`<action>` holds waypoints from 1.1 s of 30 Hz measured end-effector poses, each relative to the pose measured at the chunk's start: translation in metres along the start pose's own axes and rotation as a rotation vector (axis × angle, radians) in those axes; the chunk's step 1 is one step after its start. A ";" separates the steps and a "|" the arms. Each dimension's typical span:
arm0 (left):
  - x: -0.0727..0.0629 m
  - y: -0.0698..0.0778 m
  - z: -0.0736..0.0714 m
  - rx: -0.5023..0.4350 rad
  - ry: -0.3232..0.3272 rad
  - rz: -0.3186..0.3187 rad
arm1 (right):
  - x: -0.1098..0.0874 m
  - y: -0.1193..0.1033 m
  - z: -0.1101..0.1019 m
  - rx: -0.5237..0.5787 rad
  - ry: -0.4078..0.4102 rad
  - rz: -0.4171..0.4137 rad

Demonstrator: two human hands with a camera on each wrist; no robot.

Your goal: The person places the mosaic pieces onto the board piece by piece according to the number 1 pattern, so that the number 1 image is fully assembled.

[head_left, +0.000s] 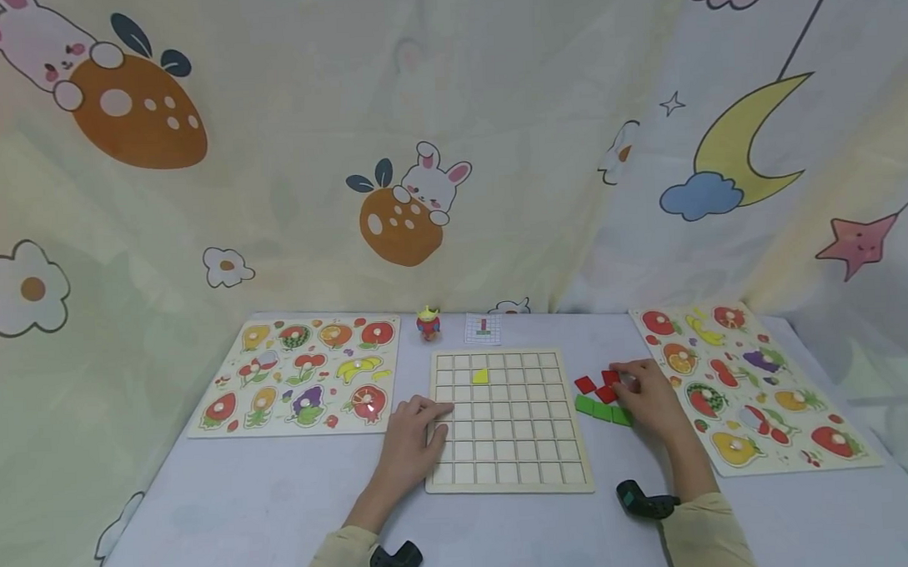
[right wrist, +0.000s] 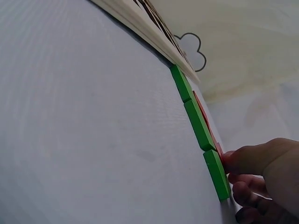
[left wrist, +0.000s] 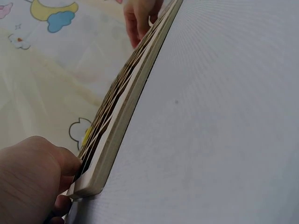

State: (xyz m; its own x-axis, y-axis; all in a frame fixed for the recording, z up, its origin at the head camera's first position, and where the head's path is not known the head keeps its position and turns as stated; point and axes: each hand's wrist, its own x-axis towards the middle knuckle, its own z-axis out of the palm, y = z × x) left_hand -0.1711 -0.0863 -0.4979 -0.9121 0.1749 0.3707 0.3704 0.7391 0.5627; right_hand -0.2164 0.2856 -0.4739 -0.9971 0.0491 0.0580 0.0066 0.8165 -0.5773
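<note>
A wooden grid board (head_left: 509,488) lies flat at the middle of the table. My left hand (head_left: 414,439) rests at its left edge, the index finger reaching over the frame; in the left wrist view the thumb lies over the board's rim (left wrist: 112,135). One yellow piece (head_left: 481,377) sits in an upper cell. Right of the board, my right hand (head_left: 648,396) pinches a red square tile (head_left: 611,377) between thumb and fingers. Two other red tiles (head_left: 584,385) lie beside it. A row of green tiles (head_left: 603,411) runs just in front, close below the right thumb.
Fruit puzzle boards stand on both sides, one at the left (head_left: 294,431) and one at the right (head_left: 798,470). Behind the grid board are a small toy figure (head_left: 429,324) and a pattern card (head_left: 483,329). A printed curtain (head_left: 526,189) hangs at the back.
</note>
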 end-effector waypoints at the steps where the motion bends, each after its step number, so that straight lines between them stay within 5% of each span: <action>1: 0.000 0.000 0.000 0.002 -0.001 0.001 | 0.000 0.000 0.000 0.001 0.001 -0.001; 16: -0.001 -0.003 0.000 -0.011 0.011 0.002 | 0.002 -0.003 0.002 0.040 0.045 0.031; 33: -0.001 -0.001 -0.001 -0.015 0.004 0.001 | 0.000 -0.006 0.003 0.270 0.107 0.225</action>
State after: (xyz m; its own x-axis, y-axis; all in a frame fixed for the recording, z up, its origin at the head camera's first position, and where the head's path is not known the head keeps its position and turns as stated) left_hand -0.1704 -0.0872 -0.4981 -0.9109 0.1729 0.3747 0.3741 0.7289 0.5733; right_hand -0.2167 0.2788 -0.4729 -0.9594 0.2813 -0.0184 0.1902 0.5977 -0.7788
